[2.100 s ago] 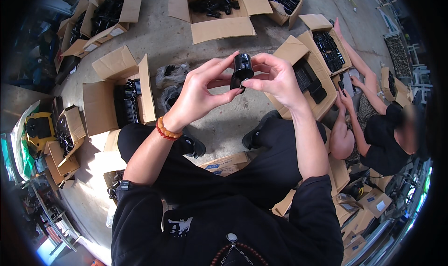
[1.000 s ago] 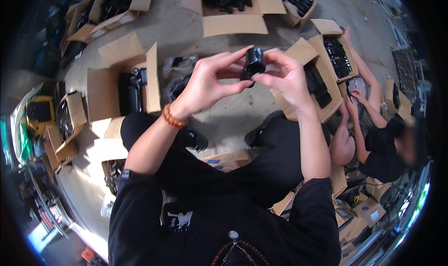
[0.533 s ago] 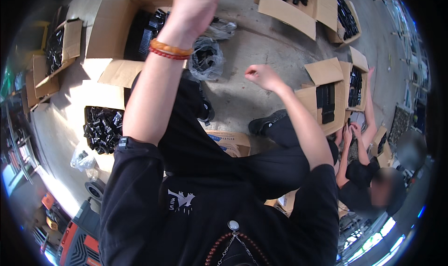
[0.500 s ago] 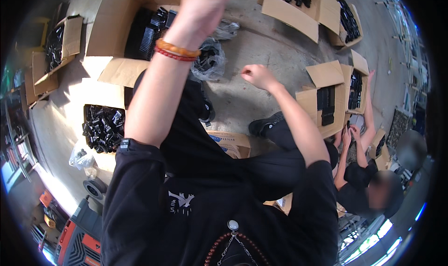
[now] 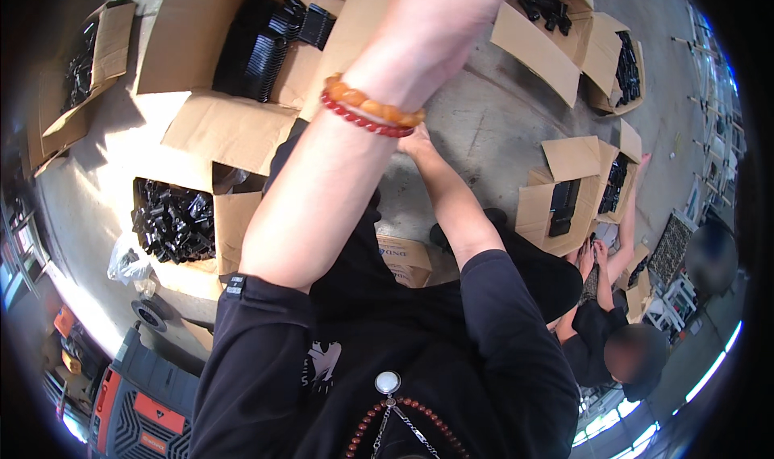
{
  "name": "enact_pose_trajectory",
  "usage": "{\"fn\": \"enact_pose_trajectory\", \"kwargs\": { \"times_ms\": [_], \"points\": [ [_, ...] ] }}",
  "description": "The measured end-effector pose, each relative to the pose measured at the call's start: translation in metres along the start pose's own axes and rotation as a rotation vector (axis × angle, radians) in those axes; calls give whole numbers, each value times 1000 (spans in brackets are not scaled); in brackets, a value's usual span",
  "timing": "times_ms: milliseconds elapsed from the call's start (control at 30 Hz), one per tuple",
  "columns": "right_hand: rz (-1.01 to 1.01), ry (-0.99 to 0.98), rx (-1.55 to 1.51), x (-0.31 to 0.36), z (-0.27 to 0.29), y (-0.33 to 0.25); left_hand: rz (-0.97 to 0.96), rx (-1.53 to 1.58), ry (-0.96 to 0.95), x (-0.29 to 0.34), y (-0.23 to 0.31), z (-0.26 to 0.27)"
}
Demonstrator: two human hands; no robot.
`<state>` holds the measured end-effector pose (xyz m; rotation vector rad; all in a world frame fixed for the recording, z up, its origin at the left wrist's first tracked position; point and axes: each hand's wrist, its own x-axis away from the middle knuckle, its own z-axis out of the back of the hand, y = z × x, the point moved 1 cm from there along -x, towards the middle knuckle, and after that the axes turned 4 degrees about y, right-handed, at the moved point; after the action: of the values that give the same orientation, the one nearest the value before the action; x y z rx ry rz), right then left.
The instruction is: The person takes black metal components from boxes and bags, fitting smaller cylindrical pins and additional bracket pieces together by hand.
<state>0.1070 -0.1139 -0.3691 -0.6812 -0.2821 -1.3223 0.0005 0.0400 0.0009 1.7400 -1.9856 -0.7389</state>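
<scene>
My left hand (image 5: 447,24) is raised at the top of the view, with orange and red bead bracelets on its wrist. Its fingers run past the upper edge, so whatever they hold is out of sight. Behind that wrist, my right hand (image 5: 416,141) is mostly hidden, fingers included. Left of the raised forearm stands a large open cardboard box (image 5: 181,36) with rows of ribbed black parts (image 5: 262,52). Nearer me, a second box (image 5: 235,229) adjoins a heap of small black pieces (image 5: 173,221).
Further open boxes (image 5: 536,44) with black parts stand at the far right and beside my right knee (image 5: 584,157). A co-worker (image 5: 592,350) sits at the right, hands together. A grey-and-red case (image 5: 145,402), a small wheel (image 5: 150,315) and a clear plastic bag (image 5: 129,261) lie at left.
My left hand has swung to the right. My right hand has moved left, behind the left wrist. The view has shifted, and the plastic bags by the large box are now hidden.
</scene>
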Motion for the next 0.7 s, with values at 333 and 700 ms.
{"fn": "enact_pose_trajectory", "kwargs": {
  "times_ms": [333, 700],
  "points": [
    [-267, 207, -120, -39, 10, -32, -30, -75, -15, 2, -25, 2],
    [-281, 447, -110, -50, -24, -34, 161, -131, -87, 8, -32, -18]
  ]
}}
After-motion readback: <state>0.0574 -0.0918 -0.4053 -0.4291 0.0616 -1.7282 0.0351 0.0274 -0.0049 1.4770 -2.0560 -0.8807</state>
